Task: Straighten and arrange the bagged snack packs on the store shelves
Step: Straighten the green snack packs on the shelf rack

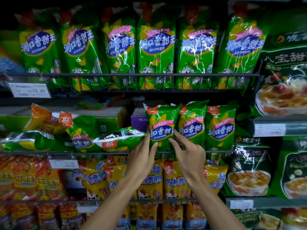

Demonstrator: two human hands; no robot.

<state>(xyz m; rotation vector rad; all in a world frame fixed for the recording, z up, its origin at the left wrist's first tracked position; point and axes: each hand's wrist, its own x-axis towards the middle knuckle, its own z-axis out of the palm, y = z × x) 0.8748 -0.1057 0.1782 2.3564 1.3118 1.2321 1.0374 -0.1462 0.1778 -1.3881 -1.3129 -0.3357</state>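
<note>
**Both hands on an upright green pack, middle shelf**

We hold one green snack pack (162,126) upright on the middle shelf (221,152), just right of the frame's centre. Our left hand (142,156) grips its left edge, thumb on the front and fingers behind; our right hand (187,151) pinches its right edge, thumb and forefinger curled onto the film. The pack is glossy green plastic with yellow corn art, a small orange brand square at its 11 o'clock corner, a pink strip across the middle and a dark blue oval with white lettering beneath it. Its lower edge sits behind the wire rail.

At 3 o'clock from it stand two matching upright packs (206,127), touching each other, the nearer one touching ours. At 9 o'clock a same-coloured pack lies toppled on its side (118,138), its end close to our left fingers. Farther toward 9 o'clock lies a jumble of green and orange packs (49,130), tilted and overlapping.

At 12 o'clock, the upper shelf carries a row of larger green packs (156,52) standing behind a wire fence. At 6 o'clock, yellow packs (174,176) fill the lower shelf. A price tag (29,90) reading 12.00 hangs at 10 o'clock.
</note>
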